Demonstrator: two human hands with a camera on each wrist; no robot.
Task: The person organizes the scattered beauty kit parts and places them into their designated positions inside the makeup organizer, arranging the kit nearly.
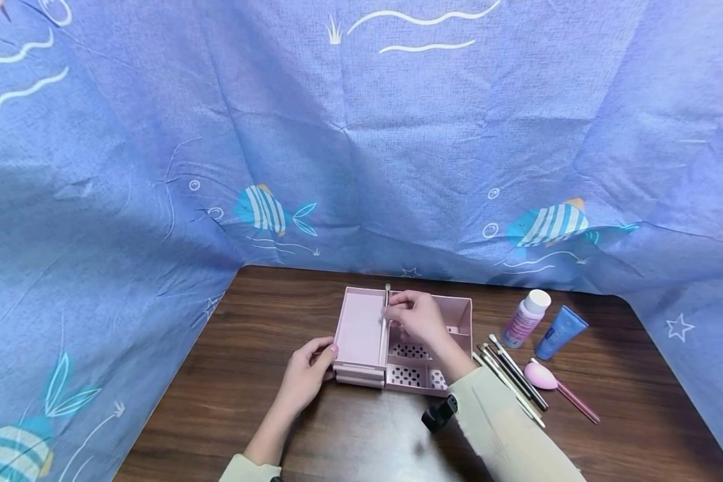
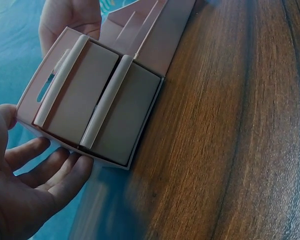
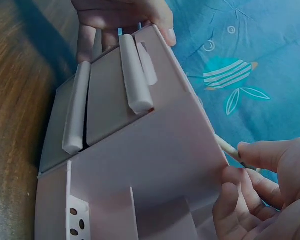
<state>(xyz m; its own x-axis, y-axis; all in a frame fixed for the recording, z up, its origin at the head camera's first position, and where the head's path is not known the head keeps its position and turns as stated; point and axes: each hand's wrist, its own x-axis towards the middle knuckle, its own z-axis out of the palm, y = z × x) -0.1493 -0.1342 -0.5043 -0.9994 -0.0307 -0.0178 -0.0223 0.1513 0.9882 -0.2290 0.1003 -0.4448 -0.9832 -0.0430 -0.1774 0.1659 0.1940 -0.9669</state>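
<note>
A pink desk organizer (image 1: 359, 328) stands on the table, with a shallow tray top at its left and divided compartments at its right. My left hand (image 1: 306, 371) grips its front left corner, thumb on the upper edge and fingers against the side. In the left wrist view two drawers (image 2: 132, 107) with rounded handles face the camera. My right hand (image 1: 420, 319) reaches over the compartments and pinches a slim makeup brush (image 1: 383, 328) between thumb and fingers. The brush lies lengthwise along the tray's right edge, its tip pointing to the back. In the right wrist view its handle (image 3: 226, 147) is partly hidden behind the organizer wall.
Right of the organizer several makeup brushes (image 1: 509, 375) lie in a bunch. Beyond them are a pink bottle with a white cap (image 1: 525, 320), a blue tube (image 1: 560, 333) and a pink egg-shaped head on a stick (image 1: 541, 375). A blue fish-print cloth (image 1: 361, 154) hangs behind the table.
</note>
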